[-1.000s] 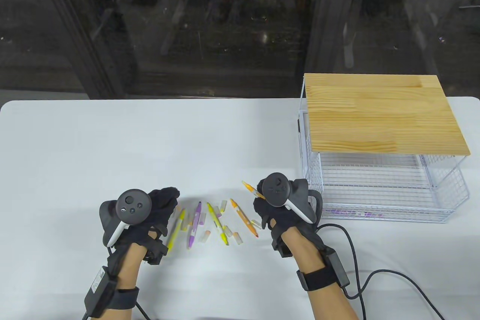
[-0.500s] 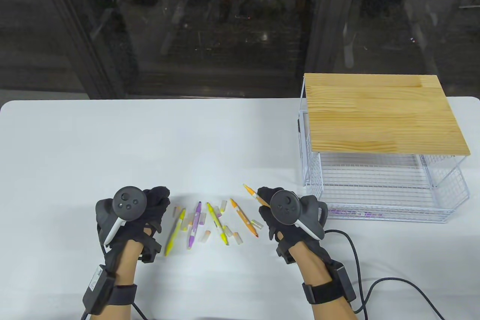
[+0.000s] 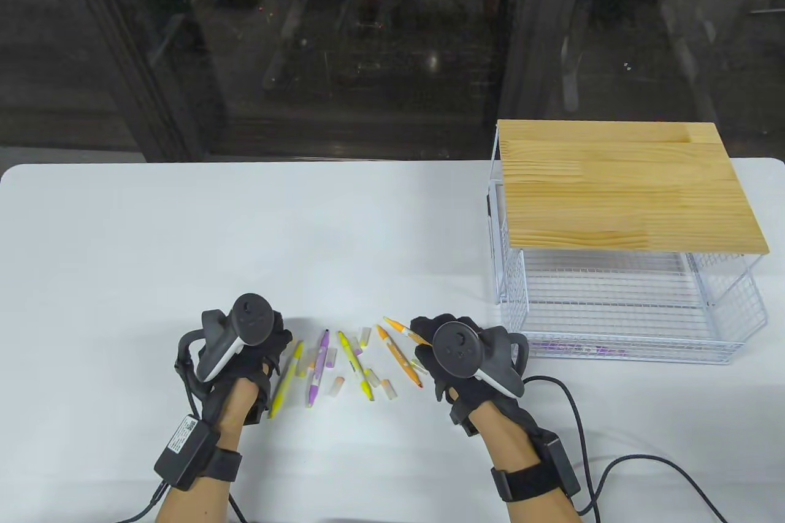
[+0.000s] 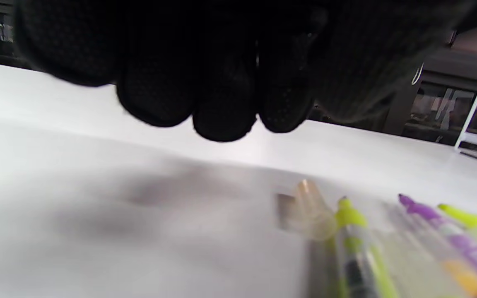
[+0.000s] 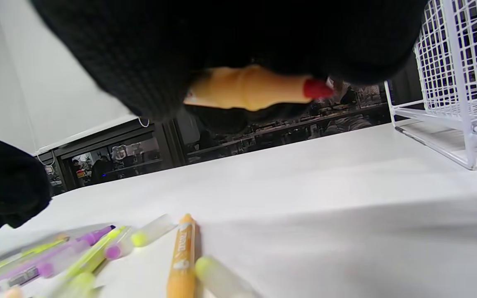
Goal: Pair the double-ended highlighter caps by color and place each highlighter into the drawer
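The right hand (image 3: 457, 357) is gripping an orange highlighter (image 3: 405, 330), holding it above the white surface (image 3: 392, 229); its red tip shows uncapped in the right wrist view. The left hand (image 3: 245, 351) is hovering with fingers (image 4: 222, 111) curled and holding nothing. Yellow, purple and orange highlighters (image 3: 352, 363) and loose caps (image 3: 386, 388) are lying between the hands. The wire drawer (image 3: 625, 308) is sitting open, near the right hand.
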The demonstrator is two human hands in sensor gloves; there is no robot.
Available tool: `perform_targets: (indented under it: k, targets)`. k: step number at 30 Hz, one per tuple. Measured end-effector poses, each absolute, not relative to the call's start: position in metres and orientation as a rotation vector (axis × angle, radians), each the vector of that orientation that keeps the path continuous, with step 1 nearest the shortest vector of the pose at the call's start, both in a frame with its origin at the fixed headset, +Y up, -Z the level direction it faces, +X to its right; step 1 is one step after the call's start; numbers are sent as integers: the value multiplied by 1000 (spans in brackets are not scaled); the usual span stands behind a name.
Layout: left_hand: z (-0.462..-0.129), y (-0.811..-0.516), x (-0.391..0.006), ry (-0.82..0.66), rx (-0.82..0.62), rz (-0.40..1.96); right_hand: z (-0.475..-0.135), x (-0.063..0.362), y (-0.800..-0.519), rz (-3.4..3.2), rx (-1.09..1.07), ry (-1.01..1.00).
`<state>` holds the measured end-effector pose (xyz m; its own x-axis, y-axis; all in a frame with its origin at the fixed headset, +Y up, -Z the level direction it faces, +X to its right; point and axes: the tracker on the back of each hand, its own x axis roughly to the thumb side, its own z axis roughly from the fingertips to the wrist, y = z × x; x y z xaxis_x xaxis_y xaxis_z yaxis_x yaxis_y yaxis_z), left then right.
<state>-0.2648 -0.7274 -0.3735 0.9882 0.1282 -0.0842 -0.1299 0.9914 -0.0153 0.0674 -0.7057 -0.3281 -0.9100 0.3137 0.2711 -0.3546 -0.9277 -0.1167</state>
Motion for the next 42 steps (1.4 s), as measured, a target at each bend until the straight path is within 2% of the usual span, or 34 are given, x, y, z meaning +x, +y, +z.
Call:
perform_targets:
  k: [12, 27, 42]
  targets:
    - [-383, -744, -246, 121, -80, -47, -327, 68, -705, 2775, 362, -217]
    - [-383, -749, -251, 122, -126, -35, -327, 68, -706, 2778, 367, -221]
    - [-383, -744, -256, 102, -81, 3, -327, 70, -706, 2786, 365, -211]
